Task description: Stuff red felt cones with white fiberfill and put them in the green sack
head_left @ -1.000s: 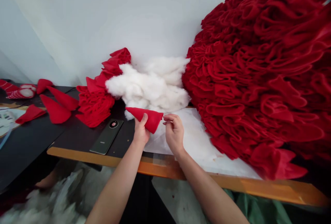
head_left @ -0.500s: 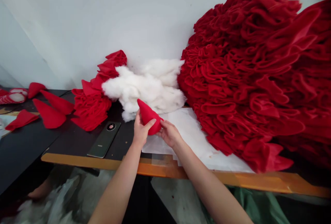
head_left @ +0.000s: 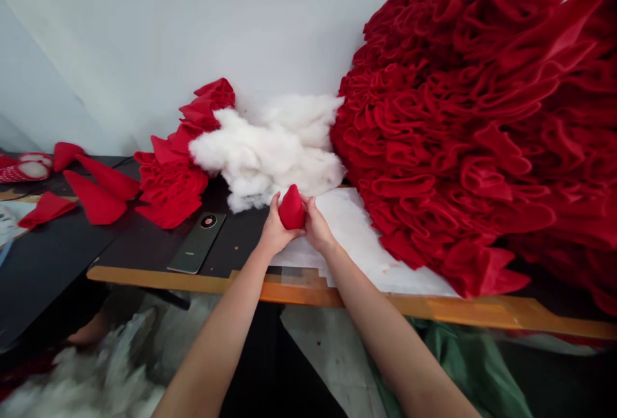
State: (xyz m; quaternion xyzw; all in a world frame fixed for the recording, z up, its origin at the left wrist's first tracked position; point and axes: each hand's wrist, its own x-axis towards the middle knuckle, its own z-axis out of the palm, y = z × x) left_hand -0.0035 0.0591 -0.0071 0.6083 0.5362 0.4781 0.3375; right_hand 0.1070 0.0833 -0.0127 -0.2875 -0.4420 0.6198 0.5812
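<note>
The left grip [head_left: 276, 228] and right grip [head_left: 318, 225] press in from either side on a red felt cone [head_left: 292, 208], steadying it upright between them. White fibre stuffing [head_left: 265, 161] lies just behind the grip, within easy reach, and a white paper sheet [head_left: 351, 238] lies beside it on the counter [head_left: 193, 280].

- Item: you hold one red felt cone [head_left: 292, 207], its surface matte and solid red.
- State: it appears bunched short and rounded, with a blunt tip. Whether it is filled cannot be determined from this view.
- Pose: upright, tip toward the top of the frame, wide end hidden by your hands.
- Grip: your left hand [head_left: 276, 226] touches its frame-left side, your right hand [head_left: 317, 226] its frame-right side.
- Location: just below frame center.
</note>
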